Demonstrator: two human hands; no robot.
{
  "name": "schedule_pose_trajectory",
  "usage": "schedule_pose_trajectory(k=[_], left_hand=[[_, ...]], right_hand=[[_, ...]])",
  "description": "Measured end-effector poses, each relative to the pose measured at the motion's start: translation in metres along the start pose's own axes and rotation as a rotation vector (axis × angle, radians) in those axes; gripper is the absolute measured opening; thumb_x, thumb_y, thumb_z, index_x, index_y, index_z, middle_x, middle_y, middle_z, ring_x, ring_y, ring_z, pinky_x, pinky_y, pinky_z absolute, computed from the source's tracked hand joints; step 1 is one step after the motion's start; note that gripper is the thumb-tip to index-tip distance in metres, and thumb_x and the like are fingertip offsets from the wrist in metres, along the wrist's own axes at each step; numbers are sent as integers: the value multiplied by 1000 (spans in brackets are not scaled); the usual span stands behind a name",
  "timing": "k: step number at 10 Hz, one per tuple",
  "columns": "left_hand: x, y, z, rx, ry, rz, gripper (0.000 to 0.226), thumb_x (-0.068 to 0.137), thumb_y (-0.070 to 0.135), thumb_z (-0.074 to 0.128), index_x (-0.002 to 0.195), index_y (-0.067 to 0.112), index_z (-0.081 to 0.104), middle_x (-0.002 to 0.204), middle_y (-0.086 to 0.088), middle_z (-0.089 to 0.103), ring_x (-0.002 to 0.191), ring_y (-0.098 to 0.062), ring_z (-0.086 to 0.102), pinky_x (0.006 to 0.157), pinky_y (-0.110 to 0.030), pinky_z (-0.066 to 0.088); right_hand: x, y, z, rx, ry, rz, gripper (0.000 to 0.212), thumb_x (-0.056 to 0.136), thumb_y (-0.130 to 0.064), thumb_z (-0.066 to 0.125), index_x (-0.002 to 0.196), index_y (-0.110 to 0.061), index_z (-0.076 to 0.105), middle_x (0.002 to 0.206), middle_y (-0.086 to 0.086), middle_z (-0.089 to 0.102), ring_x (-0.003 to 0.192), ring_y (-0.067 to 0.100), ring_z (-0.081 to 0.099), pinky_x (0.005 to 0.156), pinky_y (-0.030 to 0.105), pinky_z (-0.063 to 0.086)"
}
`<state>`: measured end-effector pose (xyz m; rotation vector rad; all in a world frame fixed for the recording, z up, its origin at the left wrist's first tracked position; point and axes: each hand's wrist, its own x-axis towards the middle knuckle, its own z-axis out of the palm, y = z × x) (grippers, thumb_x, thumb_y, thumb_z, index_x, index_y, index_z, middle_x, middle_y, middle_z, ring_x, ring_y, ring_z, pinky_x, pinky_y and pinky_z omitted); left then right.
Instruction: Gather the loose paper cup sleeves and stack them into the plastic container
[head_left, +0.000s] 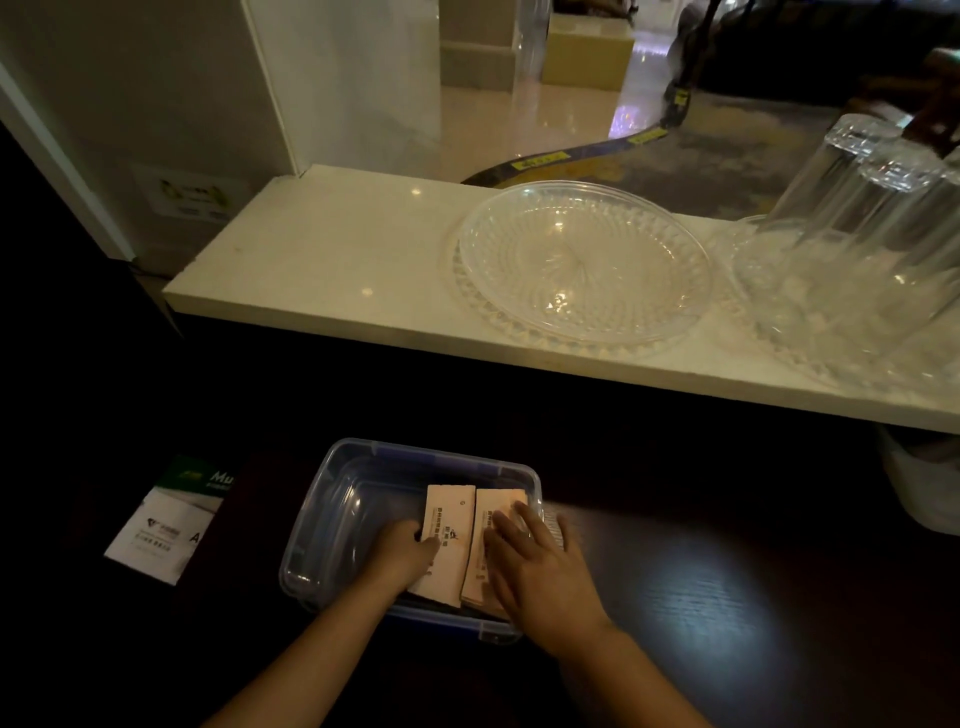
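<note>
A clear plastic container (332, 499) with a blue base sits on the dark counter in front of me. Inside it, in the right half, lie two stacks of flat tan paper cup sleeves side by side: a left stack (449, 525) and a right stack (491, 512). My left hand (402, 558) is inside the container, its fingers curled on the left edge of the left stack. My right hand (535, 564) rests flat with spread fingers on top of the right stack. The container's left half holds nothing.
A white and green paper package (166, 525) lies on the counter left of the container. Behind, a raised pale stone ledge (322, 249) carries a cut-glass plate (582, 265) and upturned glasses (862, 208) on another glass dish. A white object (919, 483) stands under the ledge at right.
</note>
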<state>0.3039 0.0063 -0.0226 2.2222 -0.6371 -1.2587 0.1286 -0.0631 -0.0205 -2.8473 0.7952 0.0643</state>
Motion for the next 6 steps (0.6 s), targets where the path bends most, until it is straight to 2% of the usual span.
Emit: schedule_pose_trajectory(k=[1, 2, 3, 4, 5, 6], left_hand=[[-4, 2, -2, -8, -9, -5, 23, 92, 18, 45, 110, 10, 56, 117, -11, 63, 88, -13, 56, 56, -17, 39], [-7, 3, -9, -22, -23, 19, 20, 90, 20, 47, 108, 14, 55, 116, -10, 64, 92, -15, 59, 70, -24, 46], [-12, 4, -18, -21, 14, 82, 20, 88, 22, 51, 108, 20, 53, 110, -5, 64, 89, -12, 58, 75, -26, 45], [-20, 3, -28, -23, 100, 142, 45, 87, 22, 53, 131, 16, 43, 112, -4, 62, 96, -13, 55, 81, -26, 42], [-29, 5, -42, 6, 150, 224, 44, 87, 19, 55, 130, 13, 46, 117, -10, 63, 100, -18, 58, 84, -27, 47], [-40, 14, -60, -8, 217, 309, 36, 87, 19, 56, 122, 13, 54, 106, -6, 64, 86, -10, 61, 68, -13, 45]], right_hand=[[0, 0, 1, 37, -25, 5, 49, 94, -41, 30, 140, -24, 28, 154, 0, 21, 142, 24, 2, 109, 57, -1], [2, -1, -4, 37, -20, -8, 48, 94, -40, 32, 139, -24, 31, 153, 1, 25, 142, 25, 7, 110, 58, 3], [2, 0, -8, 51, -42, -25, 45, 95, -39, 32, 138, -24, 31, 152, 1, 25, 141, 23, 10, 111, 55, 6], [3, -1, -17, 71, -45, -41, 46, 95, -41, 31, 138, -24, 29, 152, 2, 26, 140, 22, 15, 111, 52, 10], [15, -2, -32, 90, -3, -47, 41, 94, -42, 31, 129, -25, 43, 141, 3, 43, 128, 25, 37, 104, 46, 28], [43, -15, -67, 188, 41, -67, 30, 92, -42, 41, 111, -24, 57, 115, 3, 63, 100, 21, 58, 81, 37, 47]])
